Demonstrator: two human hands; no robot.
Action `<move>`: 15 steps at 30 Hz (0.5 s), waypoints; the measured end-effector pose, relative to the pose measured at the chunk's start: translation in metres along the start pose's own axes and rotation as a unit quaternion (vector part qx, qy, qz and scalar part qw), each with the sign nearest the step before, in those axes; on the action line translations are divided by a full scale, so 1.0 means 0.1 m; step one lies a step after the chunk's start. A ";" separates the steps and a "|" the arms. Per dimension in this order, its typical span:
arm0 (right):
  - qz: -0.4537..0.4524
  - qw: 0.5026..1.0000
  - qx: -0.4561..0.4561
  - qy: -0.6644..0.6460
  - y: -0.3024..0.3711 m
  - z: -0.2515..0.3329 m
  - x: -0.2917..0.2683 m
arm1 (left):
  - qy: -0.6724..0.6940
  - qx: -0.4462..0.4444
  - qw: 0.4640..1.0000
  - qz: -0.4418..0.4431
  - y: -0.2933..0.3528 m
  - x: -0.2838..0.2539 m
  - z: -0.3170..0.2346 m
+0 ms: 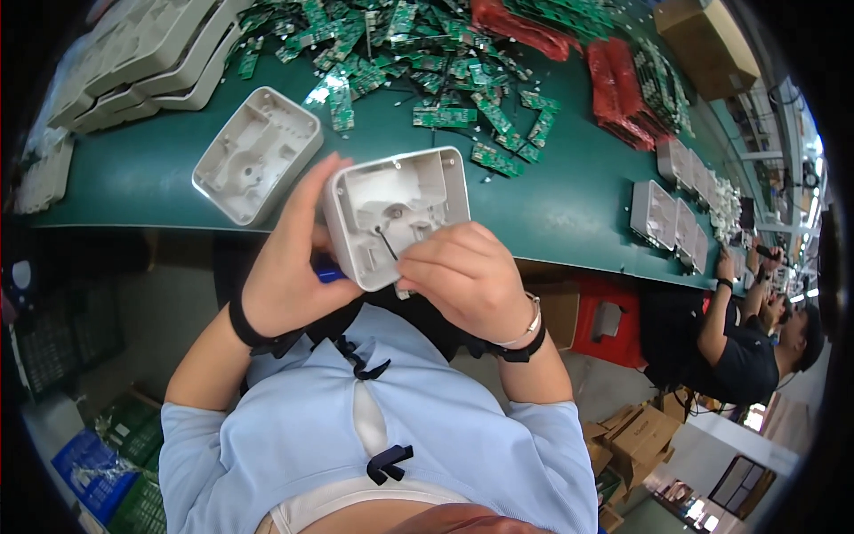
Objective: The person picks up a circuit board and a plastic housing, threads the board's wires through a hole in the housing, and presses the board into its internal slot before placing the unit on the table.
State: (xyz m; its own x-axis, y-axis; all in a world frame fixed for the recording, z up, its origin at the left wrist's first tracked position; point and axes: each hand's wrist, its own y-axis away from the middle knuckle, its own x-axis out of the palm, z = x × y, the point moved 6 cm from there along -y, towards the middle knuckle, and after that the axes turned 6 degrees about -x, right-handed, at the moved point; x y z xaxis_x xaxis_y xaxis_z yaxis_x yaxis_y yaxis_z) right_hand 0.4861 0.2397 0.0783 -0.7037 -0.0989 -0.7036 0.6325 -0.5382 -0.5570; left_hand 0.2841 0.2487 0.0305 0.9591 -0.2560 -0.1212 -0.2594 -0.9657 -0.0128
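My left hand (286, 267) is closed round the left side of a light grey plastic housing (418, 183), held tilted in front of my chest with its open side toward me. Inside it show ribs, screw posts and a round boss. My right hand (473, 278) is at its lower right edge, thumb and fingers pinched on a thin black wire (388, 242) that runs to a small hole in the housing. A little of something pale shows below those fingertips; its kind is hidden. To the left, a second housing (274, 135) lies open side up on the table.
Green circuit boards (445, 117) lie heaped at the back of the green table (569, 209). Red bags (614, 93) and a cardboard box (707, 44) are back right. Stacked housings (151, 53) stand far left, more housings (654, 214) at right. A co-worker (743, 347) sits beyond.
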 end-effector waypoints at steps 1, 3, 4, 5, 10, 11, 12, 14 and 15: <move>0.000 1.000 -0.002 0.002 0.04 0.03 -0.06 | 0.003 0.005 1.000 0.005 0.02 -0.05 -0.06; -0.003 0.998 0.007 0.059 0.19 0.06 -0.32 | -0.115 0.045 0.992 0.015 0.05 -0.20 -0.22; -0.005 0.994 0.012 0.104 0.28 0.07 -0.49 | -0.173 0.064 0.983 0.018 0.08 -0.29 -0.27; 0.005 0.987 0.034 0.160 0.37 0.08 -0.67 | -0.215 0.084 0.973 -0.028 0.12 -0.45 -0.31; 0.016 0.946 0.152 0.287 0.98 -0.35 -1.47 | -0.312 0.070 0.930 -0.181 0.34 -1.15 -0.19; 0.016 0.945 0.154 0.289 1.08 -0.46 -1.56 | -0.340 0.060 0.917 -0.199 0.34 -1.24 -0.16; 0.005 0.939 0.167 0.302 1.17 -0.58 -1.65 | -0.369 0.048 0.902 -0.218 0.36 -1.29 -0.15; -0.003 0.932 0.178 0.315 1.31 -0.73 -1.76 | -0.358 0.038 0.909 -0.212 0.31 -1.28 -0.10; 0.004 0.927 0.186 0.324 1.37 -0.81 -1.78 | -0.348 0.027 0.914 -0.207 0.28 -1.28 -0.06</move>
State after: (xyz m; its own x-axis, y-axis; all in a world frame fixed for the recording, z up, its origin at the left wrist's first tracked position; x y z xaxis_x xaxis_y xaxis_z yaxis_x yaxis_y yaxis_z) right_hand 0.7241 0.2512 0.0923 -0.2801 0.3550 -0.8919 0.3967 -0.8032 -0.4443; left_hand 0.1550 0.2546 0.0514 0.6760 0.2383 -0.6973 0.0861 -0.9653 -0.2465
